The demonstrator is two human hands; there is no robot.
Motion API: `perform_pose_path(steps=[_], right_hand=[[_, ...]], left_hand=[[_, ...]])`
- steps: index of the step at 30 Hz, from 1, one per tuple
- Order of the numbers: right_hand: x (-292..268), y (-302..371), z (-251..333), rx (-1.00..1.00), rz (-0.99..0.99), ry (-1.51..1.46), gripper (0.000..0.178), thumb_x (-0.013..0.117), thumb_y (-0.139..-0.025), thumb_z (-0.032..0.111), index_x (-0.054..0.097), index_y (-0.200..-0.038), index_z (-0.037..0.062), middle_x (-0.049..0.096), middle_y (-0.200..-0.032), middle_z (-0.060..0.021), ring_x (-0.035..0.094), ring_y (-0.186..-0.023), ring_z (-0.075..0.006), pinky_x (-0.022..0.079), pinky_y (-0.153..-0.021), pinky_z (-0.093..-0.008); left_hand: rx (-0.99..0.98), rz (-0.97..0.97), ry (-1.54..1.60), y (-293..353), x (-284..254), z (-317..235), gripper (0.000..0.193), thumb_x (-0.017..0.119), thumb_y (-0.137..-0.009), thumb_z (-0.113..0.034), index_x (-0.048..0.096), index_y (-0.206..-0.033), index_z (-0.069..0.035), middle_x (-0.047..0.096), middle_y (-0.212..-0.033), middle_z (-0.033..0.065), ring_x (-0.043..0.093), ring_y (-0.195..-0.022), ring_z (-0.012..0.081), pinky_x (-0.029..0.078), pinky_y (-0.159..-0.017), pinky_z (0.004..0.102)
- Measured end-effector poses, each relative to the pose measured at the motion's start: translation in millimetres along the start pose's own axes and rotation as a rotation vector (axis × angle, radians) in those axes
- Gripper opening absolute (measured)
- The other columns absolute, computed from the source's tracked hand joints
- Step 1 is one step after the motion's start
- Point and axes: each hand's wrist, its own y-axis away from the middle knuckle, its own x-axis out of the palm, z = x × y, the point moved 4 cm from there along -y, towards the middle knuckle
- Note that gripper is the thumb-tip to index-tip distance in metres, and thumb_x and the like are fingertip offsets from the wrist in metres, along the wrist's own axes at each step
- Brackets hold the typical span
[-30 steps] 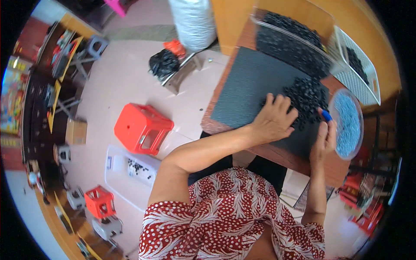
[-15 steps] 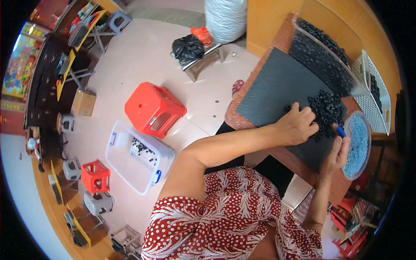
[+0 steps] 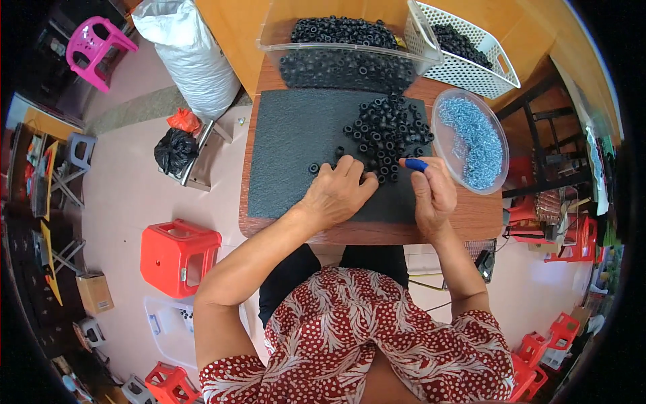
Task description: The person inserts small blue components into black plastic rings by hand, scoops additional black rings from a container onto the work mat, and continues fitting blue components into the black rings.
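Observation:
A heap of small black ring-shaped pieces (image 3: 387, 131) lies on a dark grey mat (image 3: 289, 128). My left hand (image 3: 340, 192) is at the heap's near left edge, fingers bent down and closed among the pieces; its fingertips are partly hidden. Just left of them sits one loose black ring (image 3: 313, 168). My right hand (image 3: 436, 195) is at the heap's right side, fingers curled in, with a blue finger sleeve (image 3: 416, 164) around the index finger. Whatever either hand pinches is too small or hidden to name. Close by my right hand is a round clear tray (image 3: 441, 128) of small shiny light-blue pieces.
Behind the mat stands a clear plastic bin (image 3: 269, 46) of black rings, beside a white perforated basket (image 3: 494, 84) holding more. On the floor at left are a red stool (image 3: 165, 259), a clear tub (image 3: 158, 330), a bench with a black bag (image 3: 176, 151), and a large white sack (image 3: 192, 64).
The view has turned, so the table now lies ahead in the middle. My left hand stays low at the heap's left; my right hand stays at its right side.

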Motion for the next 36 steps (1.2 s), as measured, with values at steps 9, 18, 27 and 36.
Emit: perform_pose_path(steps=[9,18,27,36], right_hand=[[2.8,-2.8,-2.9,-0.024,-0.001,-0.026,0.011,0.062,-0.082,0.0,0.062,-0.09,-0.007,0.062,-0.079,-0.0143,0.058,-0.074,-0.0295,0.046,-0.064,-0.0346],[5.9,-1.9,-3.6,-0.049,-0.005,-0.009,0.011,0.06,-0.085,0.004,0.064,-0.088,-0.0052,0.062,-0.079,-0.012,0.057,-0.073,-0.0255,0.045,-0.062,-0.0321],[4.9,0.3,-5.0,-0.063,-0.061,-0.038,0.01,0.065,-0.08,0.001,0.058,-0.081,-0.0055,0.056,-0.071,-0.0139,0.055,-0.065,-0.0311,0.045,-0.058,-0.0367],[1.0,3.5,-6.5,-0.035,-0.062,-0.047,0.009,0.065,-0.08,0.001,0.059,-0.082,-0.0052,0.056,-0.071,-0.0143,0.055,-0.066,-0.0313,0.045,-0.057,-0.0368]], left_hand=[[0.071,0.014,0.038,-0.7,2.1,-0.5,0.013,0.057,-0.075,-0.015,0.057,-0.085,-0.007,0.046,-0.072,0.0048,0.048,-0.07,0.0176,0.045,-0.04,0.026],[0.121,-0.021,0.022,-3.0,2.1,-0.5,0.012,0.057,-0.073,-0.014,0.057,-0.08,-0.004,0.045,-0.069,0.0033,0.048,-0.067,0.0157,0.045,-0.04,0.0251],[0.115,-0.059,0.009,-3.3,1.5,-2.8,0.015,0.061,-0.071,-0.014,0.056,-0.08,-0.004,0.043,-0.069,0.0029,0.047,-0.065,0.0147,0.042,-0.041,0.0237],[0.069,-0.078,0.05,-5.6,4.5,-0.1,0.015,0.063,-0.07,-0.013,0.055,-0.079,-0.005,0.043,-0.069,0.0048,0.048,-0.065,0.018,0.044,-0.042,0.0258]])
